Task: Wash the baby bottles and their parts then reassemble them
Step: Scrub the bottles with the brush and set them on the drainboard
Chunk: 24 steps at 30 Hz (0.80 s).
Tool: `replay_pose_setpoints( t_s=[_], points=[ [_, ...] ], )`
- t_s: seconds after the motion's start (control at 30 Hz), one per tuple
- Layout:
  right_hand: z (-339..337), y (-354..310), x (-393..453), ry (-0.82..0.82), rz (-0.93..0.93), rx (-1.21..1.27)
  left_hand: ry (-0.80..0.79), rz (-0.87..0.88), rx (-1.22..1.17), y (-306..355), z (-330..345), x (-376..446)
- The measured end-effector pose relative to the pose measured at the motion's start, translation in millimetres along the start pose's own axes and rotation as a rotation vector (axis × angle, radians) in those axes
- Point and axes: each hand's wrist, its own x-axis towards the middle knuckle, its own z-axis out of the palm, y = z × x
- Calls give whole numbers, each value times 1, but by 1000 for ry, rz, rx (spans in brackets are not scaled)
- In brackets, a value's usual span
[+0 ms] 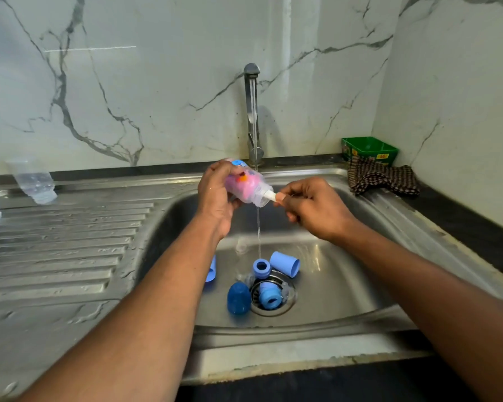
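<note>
My left hand (pixel 215 195) grips a clear baby bottle (pixel 254 192) on its side under the running tap (pixel 251 111), mouth pointing right. A pink brush head fills the bottle. My right hand (pixel 311 207) pinches the brush's white handle (pixel 270 195) at the bottle mouth. Down in the sink (pixel 346 271) lie blue parts: a light blue cap (pixel 285 264), a ring (pixel 261 267), another ring (pixel 270 297) on the drain, a dark blue cap (pixel 238 298) and a blue piece (pixel 211 269) partly hidden behind my left forearm.
Two clear bottles (pixel 34 181) rest on the ribbed draining board (pixel 55 242) at the left, one cut off by the frame edge. A checked cloth (pixel 381 178) and a green tub (pixel 369 150) sit at the sink's back right corner. Marble walls close in behind and right.
</note>
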Motion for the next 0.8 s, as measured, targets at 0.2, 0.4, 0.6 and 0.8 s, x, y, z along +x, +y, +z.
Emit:
replay_pose_setpoints(
  t_s=[0.2, 0.4, 0.6, 0.8],
  points=[
    [-1, -11, -3, 76, 51, 83, -4, -73, 153, 10, 12, -20],
    [10, -16, -5, -8, 2, -49, 208, -56, -10, 15, 1, -28],
    [10, -20, -4, 25, -38, -192, 255, 27, 20, 19, 1, -29],
    [9, -17, -8, 2, 38, 89, -26, -11, 65, 5, -4, -29]
  ],
)
